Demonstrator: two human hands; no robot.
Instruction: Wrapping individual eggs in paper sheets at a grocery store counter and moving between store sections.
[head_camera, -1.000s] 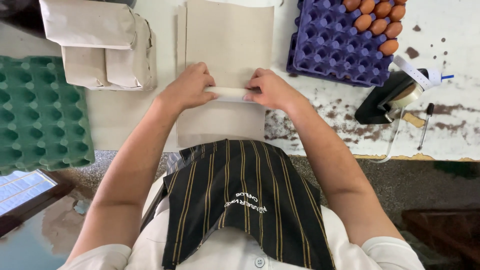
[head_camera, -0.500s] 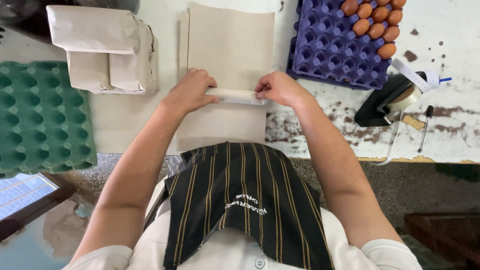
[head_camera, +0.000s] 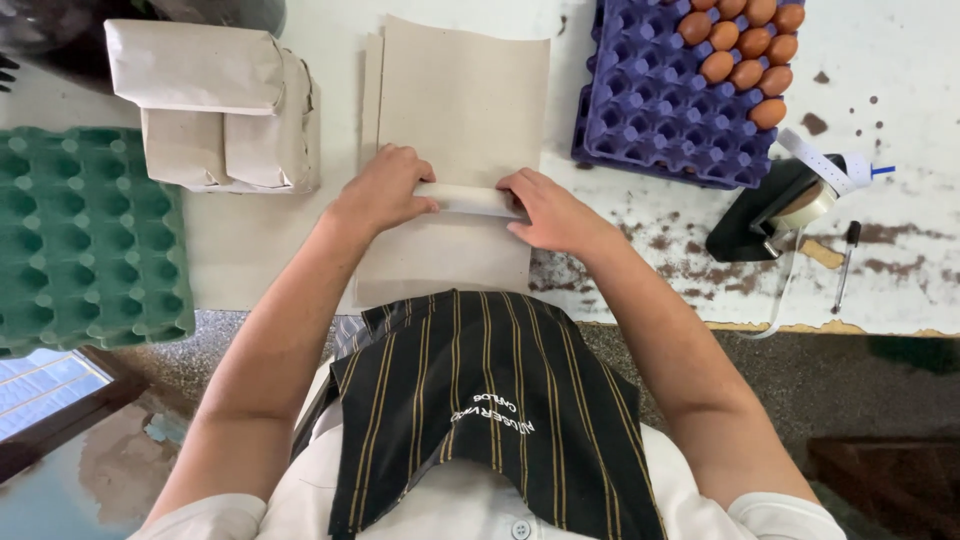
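Note:
A stack of brown paper sheets (head_camera: 462, 100) lies on the white table in front of me. Across its middle runs a raised fold (head_camera: 470, 199) in the top sheet. My left hand (head_camera: 383, 187) pinches the fold's left end and my right hand (head_camera: 548, 212) pinches its right end, both pressing down on the paper. The part of the sheet nearest me (head_camera: 440, 265) lies flat below the fold.
Paper-wrapped parcels (head_camera: 215, 105) are stacked at the left, above a green egg tray (head_camera: 85, 235). A purple egg tray (head_camera: 655, 110) with several brown eggs (head_camera: 745, 45) sits at the right. A black tape dispenser (head_camera: 770, 210) and a pen (head_camera: 843, 265) lie by the table's front edge (head_camera: 800, 327).
Both hands have stayed on the fold and slid slightly apart along it. The view has shifted a little; nothing else has moved.

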